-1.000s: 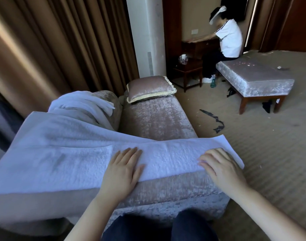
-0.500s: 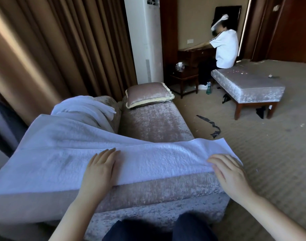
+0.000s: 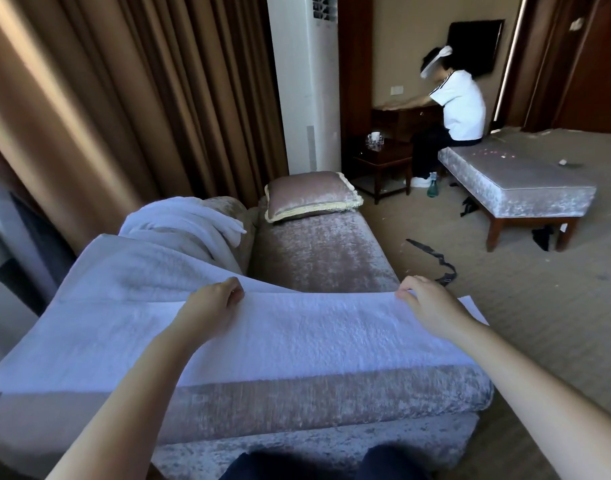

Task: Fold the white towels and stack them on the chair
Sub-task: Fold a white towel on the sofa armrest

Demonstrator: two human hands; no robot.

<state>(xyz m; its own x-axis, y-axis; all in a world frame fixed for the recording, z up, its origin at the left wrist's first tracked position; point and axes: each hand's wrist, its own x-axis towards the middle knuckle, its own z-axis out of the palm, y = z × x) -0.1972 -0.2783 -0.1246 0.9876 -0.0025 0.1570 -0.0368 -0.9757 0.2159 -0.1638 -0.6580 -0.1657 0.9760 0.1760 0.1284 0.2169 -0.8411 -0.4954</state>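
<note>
Head view: a flat white terry towel (image 3: 297, 334) is lying across the near end of a long mauve velvet lounge chair (image 3: 318, 258), spreading over its seat and draping up over its left armrest. The left hand (image 3: 210, 306) is pinching the towel's far edge with curled fingers near the middle of the chair's width. The right hand (image 3: 425, 299) is pinching the same edge close to the chair's right side, and the cloth between the two hands is lifting slightly off the seat. A second, bunched white towel (image 3: 183, 220) is sitting on the chair's left armrest, just beyond the flat one. A mauve velvet cushion with cream fringe (image 3: 307, 195) is resting at the chair's far end.

Tall brown pleated curtains (image 3: 124, 98) are hanging to the left of the chair, and a white column-shaped air conditioner (image 3: 304, 81) is standing beyond its far end. Beige ribbed carpet (image 3: 539, 323) is stretching out to the right of the chair, with a black strap (image 3: 432, 258) lying on it near the chair's right side. Well beyond the chair, to the right, a person in a white shirt (image 3: 460, 109) is sitting on a silver velvet bench with wooden legs (image 3: 526, 181), next to a small dark wooden side table (image 3: 383, 161).
</note>
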